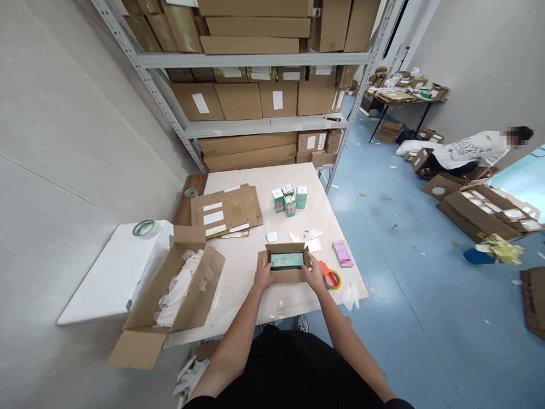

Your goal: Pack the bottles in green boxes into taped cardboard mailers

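Note:
A small open cardboard box stands on the table in front of me, with a mint-green packet lying inside it. My left hand grips the box's left end, thumb at the inner edge. Around the right end my right hand is closed the same way. Just right of that hand lie orange-handled scissors and a roll of tape. Beyond the box stand several small green-and-white cartons. A small white card lies behind the box.
Flattened cardboard lies at the table's back left. A large open box with white packing stands at the left. Shelving full of boxes rises behind. At far right a person bends near open boxes on the floor.

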